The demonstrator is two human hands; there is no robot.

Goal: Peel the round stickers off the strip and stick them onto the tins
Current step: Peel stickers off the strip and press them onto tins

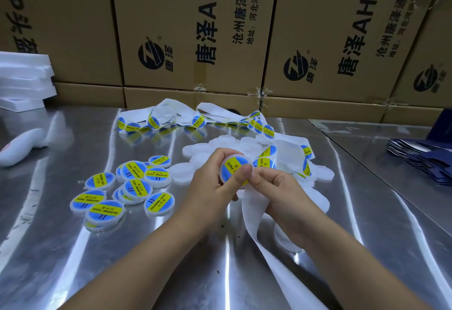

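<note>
Nearest the table's (73, 260) front edge, the bare tail of the strip (254, 211) is trailing down out of view. Just above it, at the table's middle, the left hand (210, 187) is gripping a white tin (235, 158), its thumb pressing on the blue-and-yellow sticker (232, 171) that is lying across the lid. The right hand (281, 192) is curling round the strip, its fingertips meeting the sticker's edge.

The risk, as I judge it, is a crooked or creased label: if the thumb is pressing before the sticker is centred, it may be overhanging the rim, and a tug from the strip could be dragging it askew.

Toward the left edge, the labelled tins (137, 187) are lying in a loose, overlapping heap. Just behind the hands, the bare tins (220, 145) are waiting, all lidded, so their contents are hidden. Near the far edge, more of the strip is looping about, carrying unpeeled stickers. Dark blue folded cartons (420, 160) are sitting at the right edge, white foam slabs (24, 77) at the far left corner. Beyond, taped cardboard boxes (195, 28) are standing shut; what they are holding cannot be told.
</note>
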